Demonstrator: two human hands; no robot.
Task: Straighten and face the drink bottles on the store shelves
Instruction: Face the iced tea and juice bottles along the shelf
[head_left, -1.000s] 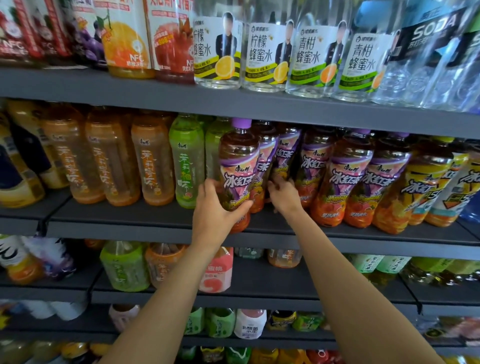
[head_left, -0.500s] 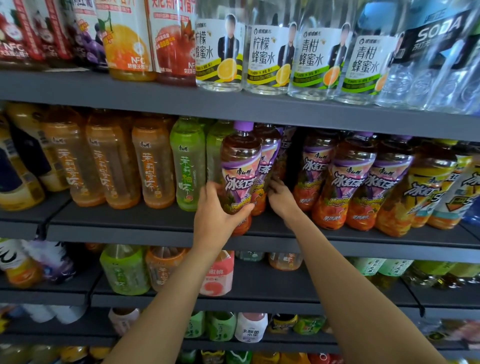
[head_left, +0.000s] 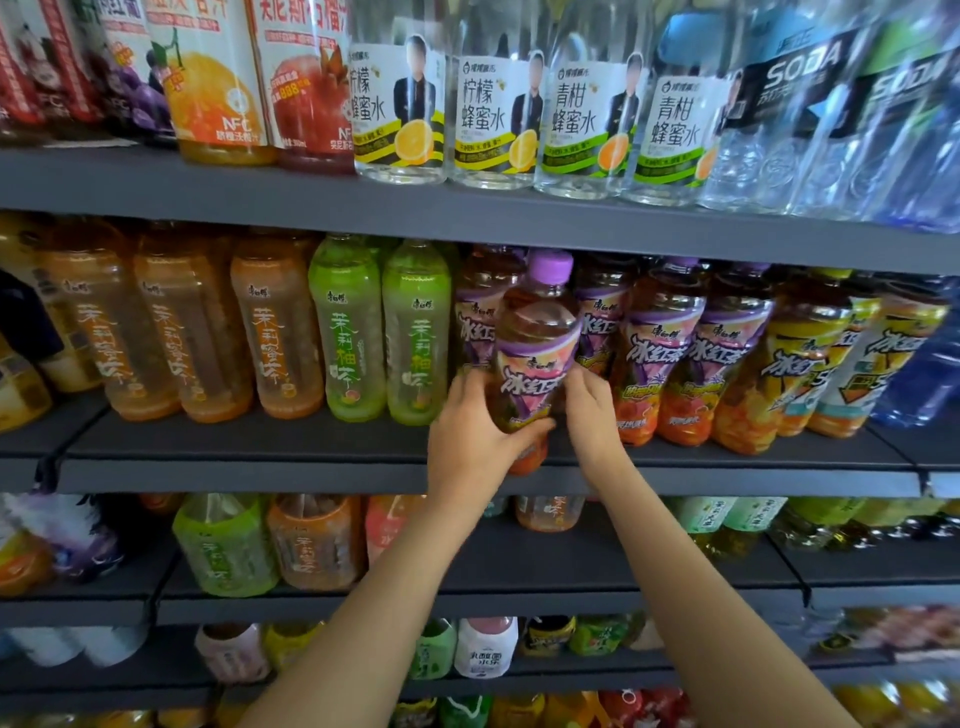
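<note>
Both hands on one purple-cap iced tea bottle (head_left: 537, 358) at the front edge of the middle shelf (head_left: 260, 457). Left hand (head_left: 475, 441) wraps its lower body, thumb across the front, fingers curled round the left side. Right hand (head_left: 589, 410) grips the right side, fingers tucked behind the label. Bottle stands roughly upright, label facing out, w/ its base at the shelf lip, in front of the row of matching purple-label bottles (head_left: 670, 353). To the left sit two green tea bottles (head_left: 384, 332), then orange tea bottles (head_left: 197, 332). Upper shelf holds clear honey-water bottles (head_left: 498, 109) & soda bottles (head_left: 810, 114).
</note>
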